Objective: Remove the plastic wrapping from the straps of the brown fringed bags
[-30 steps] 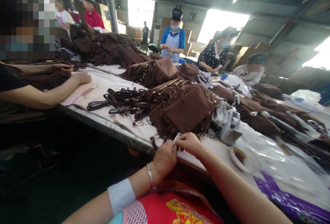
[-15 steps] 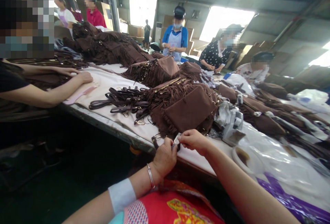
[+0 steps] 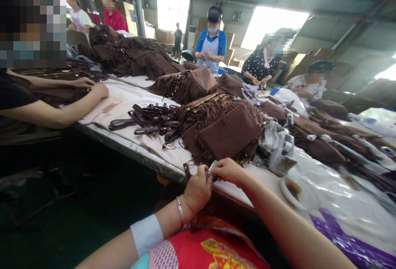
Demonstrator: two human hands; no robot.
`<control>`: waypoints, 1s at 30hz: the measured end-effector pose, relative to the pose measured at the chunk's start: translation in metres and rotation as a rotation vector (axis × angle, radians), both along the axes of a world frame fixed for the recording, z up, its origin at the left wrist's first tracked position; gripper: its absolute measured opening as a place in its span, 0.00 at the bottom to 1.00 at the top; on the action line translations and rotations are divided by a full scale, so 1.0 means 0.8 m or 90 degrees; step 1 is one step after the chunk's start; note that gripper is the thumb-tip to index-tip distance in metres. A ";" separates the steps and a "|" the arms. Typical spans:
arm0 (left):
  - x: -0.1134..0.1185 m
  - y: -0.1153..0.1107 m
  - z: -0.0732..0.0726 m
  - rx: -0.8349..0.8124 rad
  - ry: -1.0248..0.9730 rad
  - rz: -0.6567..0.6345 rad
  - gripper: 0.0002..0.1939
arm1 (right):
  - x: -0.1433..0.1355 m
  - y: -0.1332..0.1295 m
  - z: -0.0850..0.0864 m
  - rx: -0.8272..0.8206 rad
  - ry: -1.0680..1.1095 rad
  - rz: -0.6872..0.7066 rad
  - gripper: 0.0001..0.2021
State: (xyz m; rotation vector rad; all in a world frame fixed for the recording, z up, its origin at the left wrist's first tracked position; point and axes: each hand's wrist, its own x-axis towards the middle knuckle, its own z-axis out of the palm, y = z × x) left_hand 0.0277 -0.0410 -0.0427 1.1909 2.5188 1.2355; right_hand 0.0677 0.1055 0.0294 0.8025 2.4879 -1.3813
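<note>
At the table's near edge, my left hand (image 3: 198, 188) is closed around a dark strap (image 3: 187, 171), whose end with a metal fitting sticks out beyond the fingers. My right hand (image 3: 229, 171) meets it fingertip to fingertip, pinching a small whitish wrapping piece (image 3: 211, 166) against the strap. Most of the strap is hidden inside my left hand. Just beyond my hands lies a brown fringed bag (image 3: 230, 133), and to its left a bundle of dark straps (image 3: 145, 120) with gold-coloured clips.
A pink comb (image 3: 100, 113) lies near a co-worker's hands (image 3: 97, 91) at left. More brown bags (image 3: 130, 50) are heaped farther back. To the right are a white round container (image 3: 295, 194), clear plastic (image 3: 334, 186) and purple plastic (image 3: 343, 236). Several people work around the table.
Both hands stay together at the strap. My right fingers have shifted slightly, and the whitish piece sits closer against the strap. The co-worker's hands at left have moved a little.
</note>
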 end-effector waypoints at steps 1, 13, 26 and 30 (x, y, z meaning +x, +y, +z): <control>0.000 0.000 0.000 0.001 0.004 -0.005 0.13 | 0.000 0.000 -0.001 -0.001 0.002 0.002 0.10; -0.003 -0.001 -0.005 -0.002 0.041 -0.033 0.10 | -0.004 0.003 -0.008 0.019 0.016 0.027 0.08; -0.013 0.008 0.004 0.063 -0.249 -0.009 0.11 | 0.032 -0.011 -0.021 0.018 0.040 -0.090 0.10; -0.012 0.012 0.008 0.077 -0.458 -0.022 0.10 | 0.042 -0.020 -0.040 -0.023 0.085 -0.157 0.09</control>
